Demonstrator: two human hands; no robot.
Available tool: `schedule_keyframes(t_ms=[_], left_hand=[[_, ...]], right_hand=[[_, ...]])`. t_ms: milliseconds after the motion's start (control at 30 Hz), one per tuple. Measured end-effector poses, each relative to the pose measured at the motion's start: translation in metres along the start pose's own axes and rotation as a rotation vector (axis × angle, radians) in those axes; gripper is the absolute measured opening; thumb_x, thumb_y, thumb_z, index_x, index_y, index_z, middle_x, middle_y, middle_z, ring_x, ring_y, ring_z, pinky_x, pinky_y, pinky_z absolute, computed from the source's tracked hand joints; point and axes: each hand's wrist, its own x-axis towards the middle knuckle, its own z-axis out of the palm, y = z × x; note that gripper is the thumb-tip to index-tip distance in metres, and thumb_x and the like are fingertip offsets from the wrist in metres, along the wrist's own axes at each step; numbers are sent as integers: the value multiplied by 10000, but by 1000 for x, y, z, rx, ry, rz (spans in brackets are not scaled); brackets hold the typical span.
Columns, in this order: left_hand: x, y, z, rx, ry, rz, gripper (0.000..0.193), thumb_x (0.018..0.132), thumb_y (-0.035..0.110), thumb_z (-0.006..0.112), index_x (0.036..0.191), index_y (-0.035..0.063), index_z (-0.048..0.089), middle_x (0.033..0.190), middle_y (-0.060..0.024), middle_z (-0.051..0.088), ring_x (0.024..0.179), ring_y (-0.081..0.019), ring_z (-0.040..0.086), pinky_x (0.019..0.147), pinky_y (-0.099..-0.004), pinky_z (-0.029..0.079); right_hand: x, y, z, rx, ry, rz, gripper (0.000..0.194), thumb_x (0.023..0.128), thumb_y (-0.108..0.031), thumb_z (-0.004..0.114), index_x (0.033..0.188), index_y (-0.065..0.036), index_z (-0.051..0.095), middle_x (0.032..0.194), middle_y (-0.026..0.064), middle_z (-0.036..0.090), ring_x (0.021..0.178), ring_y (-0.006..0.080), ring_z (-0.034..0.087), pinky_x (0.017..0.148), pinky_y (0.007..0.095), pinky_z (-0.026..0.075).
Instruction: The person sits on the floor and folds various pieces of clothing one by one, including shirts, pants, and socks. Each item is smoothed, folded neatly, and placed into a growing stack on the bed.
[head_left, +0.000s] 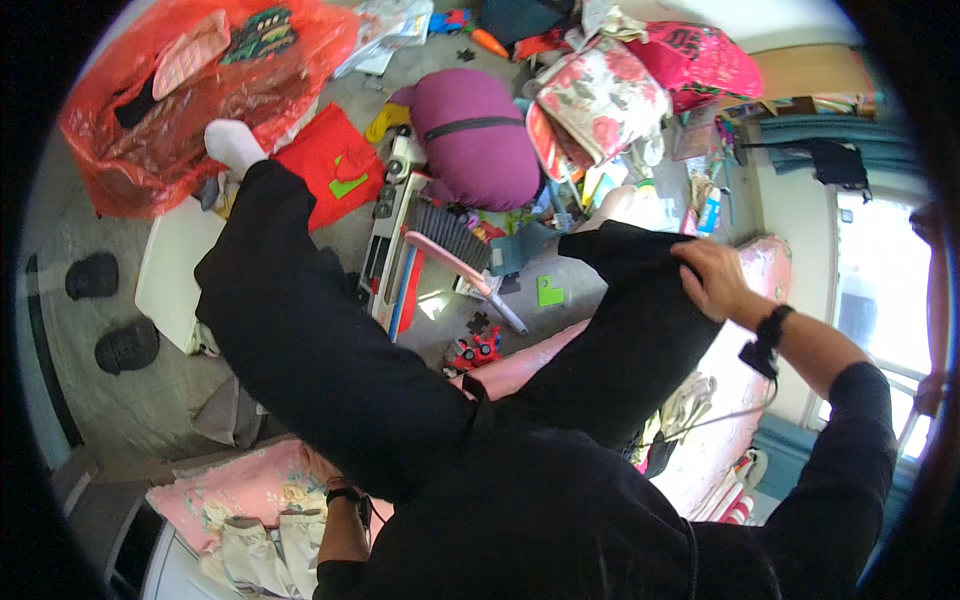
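Observation:
My right hand (712, 279) rests on the black trouser leg (637, 330) at my right knee, fingers bent over the cloth. Low on the left, my left hand (321, 463) touches the pink floral bedding (247, 484) beside my thigh; its fingers are partly hidden. Between my legs, a pink and grey brush (450, 259) with dark bristles leans against a long white toy vehicle (386, 217). A small red toy (476, 349) and a green foam piece (550, 291) lie on the floor nearby. Beyond them sits a purple stuffed cushion (476, 142) with a dark band.
A large red plastic bag (202, 97) holding items spreads at the upper left, near a red cloth (330, 169). Black slippers (126, 345) lie on the floor at left. A floral fabric bag (600, 97) and a bright pink bag (694, 64) stand upper right. A window (874, 277) is at right.

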Motion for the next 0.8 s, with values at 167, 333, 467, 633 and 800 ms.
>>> schedule_keyframes(t_ms=[167, 333, 467, 633, 800], left_hand=[[15, 23, -24, -178, 154, 35, 408, 940, 374, 416, 1003, 53, 661, 1055, -182, 609, 1030, -414, 559, 968, -553, 372], [19, 30, -26, -106, 168, -37, 416, 958, 389, 388, 898, 47, 616, 975, -179, 573, 968, -404, 541, 940, -554, 362], [73, 0, -55, -158, 251, -90, 380, 1027, 325, 456, 925, 17, 655, 891, -167, 656, 846, -312, 608, 813, -456, 452], [208, -16, -228, -609, 610, -119, 348, 1096, 329, 505, 994, 29, 650, 868, -40, 601, 804, -173, 561, 760, -338, 481], [345, 120, -441, -497, 613, 293, 293, 1095, 197, 492, 1193, -25, 654, 1123, -70, 668, 1004, -140, 626, 914, -297, 499]], right_hand=[[12, 25, -13, -65, 100, 168, 265, 912, -246, 585, 1043, -38, 686, 932, 209, 691, 920, 402, 662, 820, 497, 522], [0, 44, 11, 106, 183, 101, 257, 911, -276, 627, 1034, -57, 681, 920, 193, 692, 904, 406, 664, 794, 497, 527], [-5, 65, -10, 330, 284, 199, 219, 939, -220, 644, 1064, -46, 691, 930, 188, 707, 840, 386, 682, 747, 463, 539], [-24, 16, -75, 455, 719, -52, 140, 841, -81, 672, 965, -15, 667, 834, 162, 669, 727, 341, 677, 650, 394, 538], [-55, -45, -84, 246, 1211, -386, 251, 759, -66, 713, 935, -75, 534, 758, 135, 637, 599, 253, 586, 517, 399, 439]])
